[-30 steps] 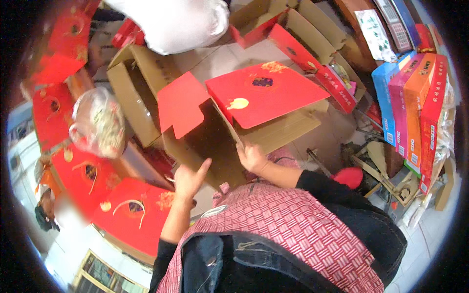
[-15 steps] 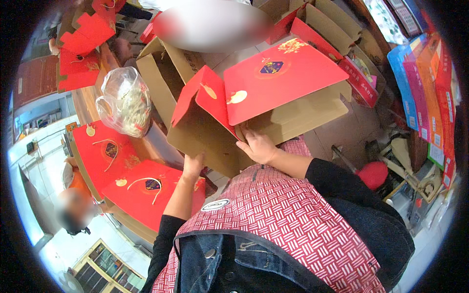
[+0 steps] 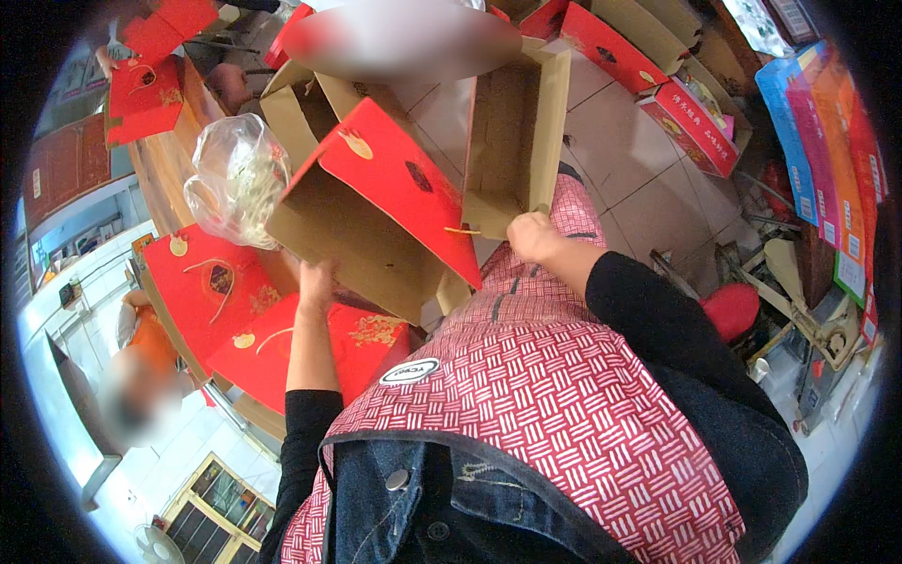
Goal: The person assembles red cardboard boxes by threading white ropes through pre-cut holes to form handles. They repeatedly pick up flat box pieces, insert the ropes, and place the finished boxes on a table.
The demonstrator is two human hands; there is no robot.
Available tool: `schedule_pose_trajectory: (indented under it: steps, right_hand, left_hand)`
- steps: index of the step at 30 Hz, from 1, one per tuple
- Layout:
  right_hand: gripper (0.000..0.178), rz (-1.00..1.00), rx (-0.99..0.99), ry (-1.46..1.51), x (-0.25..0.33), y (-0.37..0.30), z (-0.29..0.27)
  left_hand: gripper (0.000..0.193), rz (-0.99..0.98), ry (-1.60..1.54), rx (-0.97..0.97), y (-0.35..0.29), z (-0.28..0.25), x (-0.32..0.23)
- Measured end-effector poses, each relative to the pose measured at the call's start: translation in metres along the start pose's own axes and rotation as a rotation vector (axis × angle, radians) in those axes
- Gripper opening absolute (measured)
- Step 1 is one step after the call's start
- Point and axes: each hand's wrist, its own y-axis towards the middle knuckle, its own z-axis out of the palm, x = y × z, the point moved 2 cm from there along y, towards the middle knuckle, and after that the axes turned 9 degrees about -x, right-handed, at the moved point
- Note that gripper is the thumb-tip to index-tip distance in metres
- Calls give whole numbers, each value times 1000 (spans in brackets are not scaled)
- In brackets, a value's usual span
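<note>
I've got the L hand (image 3: 316,282) gripping the near L wall of the red cardboard box w/ plain brown insides (image 3: 362,230), fingers mostly hidden; the box is held tilted in front of the wearer's red-and-white patterned apron (image 3: 554,395), open side up. Its red panel has a gold round patch (image 3: 355,143) plus a dark emblem (image 3: 418,176). R hand (image 3: 536,237) is closed on the near corner of an open brown cardboard tray (image 3: 507,141), just R of the box; can't tell from here if the two are joined. A short yellowish cord end (image 3: 460,230) pokes out btwn them. L of the box: a clear plastic bag of pale cords (image 3: 242,183), then a brown wooden tabletop (image 3: 162,188). Near L of the box I see two closed red boxes w/ pale cord handles (image 3: 211,287), & past those a person in orange (image 3: 150,334), partly blurred. Beyond the box, far R, open red-and-brown cartons (image 3: 620,52) stand on pale floor tiles (image 3: 620,160). Well R of the box: a row of blue, magenta, orange & red flat packs (image 3: 813,150), w/ a round red thing (image 3: 731,312) below, kind unclear.
</note>
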Motion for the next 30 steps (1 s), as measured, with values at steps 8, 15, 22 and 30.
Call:
schedule_pose_trajectory:
  steps: [8, 15, 22, 30]
  right_hand:
    - [29, 298, -266, 208, -56, 28, -25]
    - [35, 491, -507, 336, -113, 40, -43]
    - [74, 513, -585, 1452, -75, 59, -109]
    - [43, -156, -182, 1950, -8, 33, -237]
  left_hand:
    - [28, -7, -260, -195, 26, -33, -99]
    - [11, -22, -336, -89, 33, -107, -209]
    - [13, 203, -132, -280, -24, -42, -274]
    - [20, 431, 99, -224, -31, 41, -272]
